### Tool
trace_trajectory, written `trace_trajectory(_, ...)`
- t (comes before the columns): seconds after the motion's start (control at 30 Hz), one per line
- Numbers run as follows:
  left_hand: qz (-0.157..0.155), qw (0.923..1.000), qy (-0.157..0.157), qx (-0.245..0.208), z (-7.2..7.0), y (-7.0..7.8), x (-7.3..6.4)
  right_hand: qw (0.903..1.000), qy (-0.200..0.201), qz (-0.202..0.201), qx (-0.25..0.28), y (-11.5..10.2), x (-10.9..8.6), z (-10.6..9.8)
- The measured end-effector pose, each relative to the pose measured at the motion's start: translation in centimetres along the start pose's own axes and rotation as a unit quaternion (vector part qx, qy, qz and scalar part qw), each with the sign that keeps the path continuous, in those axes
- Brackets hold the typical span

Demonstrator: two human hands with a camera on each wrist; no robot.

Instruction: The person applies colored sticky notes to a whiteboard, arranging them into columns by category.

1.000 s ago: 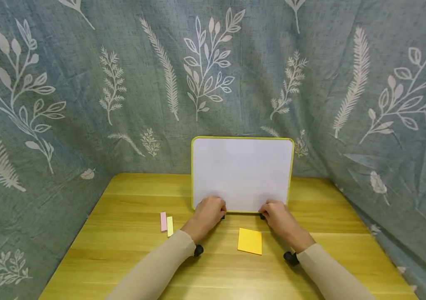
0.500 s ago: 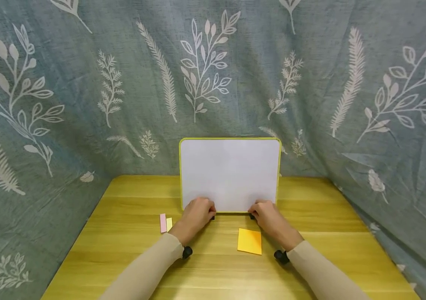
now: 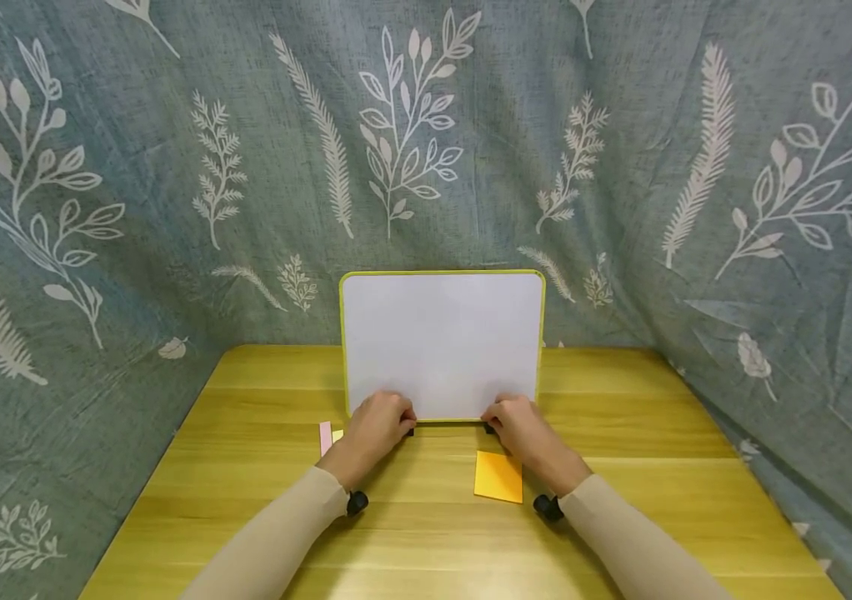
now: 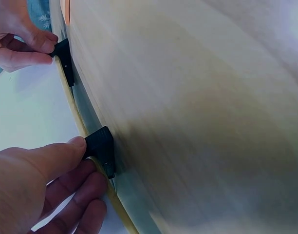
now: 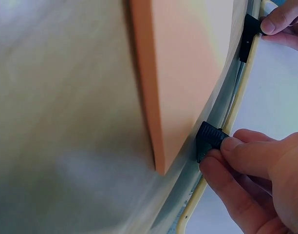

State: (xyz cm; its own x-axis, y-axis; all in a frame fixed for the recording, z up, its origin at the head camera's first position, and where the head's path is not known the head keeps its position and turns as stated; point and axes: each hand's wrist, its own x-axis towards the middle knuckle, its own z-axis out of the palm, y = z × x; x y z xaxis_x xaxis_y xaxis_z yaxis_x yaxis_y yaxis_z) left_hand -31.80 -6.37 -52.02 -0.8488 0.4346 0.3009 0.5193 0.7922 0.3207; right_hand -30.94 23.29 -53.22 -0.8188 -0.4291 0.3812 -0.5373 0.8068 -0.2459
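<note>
A whiteboard (image 3: 443, 333) with a thin yellow-green frame stands upright towards the back of the table. Two small black stand feet sit at its lower edge. My left hand (image 3: 375, 427) pinches the left foot (image 4: 105, 150) between thumb and fingers. At the other foot (image 5: 205, 138), a ridged piece, my right hand (image 3: 525, 432) has the same kind of pinch. Both wrist views show the board's rim running between the two feet. In front of the board, close to my right hand, lies an orange-yellow sticky note pad (image 3: 498, 477).
Left of my left hand lie a pink strip pad (image 3: 325, 437) and a pale yellow one (image 3: 338, 435), both partly hidden by my forearm. A leaf-patterned grey-green curtain (image 3: 261, 167) hangs behind and along both sides of the wooden table (image 3: 426, 542).
The whiteboard has slid to the left across the table, with both hands moving along at its feet. My left forearm now covers more of the strip pads.
</note>
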Motion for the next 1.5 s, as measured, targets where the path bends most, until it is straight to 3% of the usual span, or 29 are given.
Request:
trace_trajectory(0.2, -0.009, 1.0, -0.003, 0.001, 0.0, -0.3, -0.4, 0.9998, -0.005, 0.005, 0.018, -0.6, -0.2, 0.0)
trace_trajectory(0.83, 0.01, 0.9997, -0.012, -0.019, -0.8, -0.1, -1.3, 0.9994, -0.021, 0.015, 0.022, -1.1, -0.9, -0.6)
trace_trajectory(1.1, 0.032, 0.9972, -0.011, -0.067, -1.8, -1.3, -2.6, 0.9999, 0.001, 0.008, -0.008, -1.6, -1.4, -0.6)
trace_trajectory(1.23, 0.038, 0.997, -0.007, -0.067, -2.9, -2.2, -3.4, 0.9996, 0.017, -0.019, -0.011, -2.1, -1.7, -0.8)
trace_trajectory(1.5, -0.003, 0.9984, -0.037, -0.043, -5.0, -4.8, -5.3, 0.9956, 0.057, -0.072, -0.017, -3.1, -2.2, -1.1)
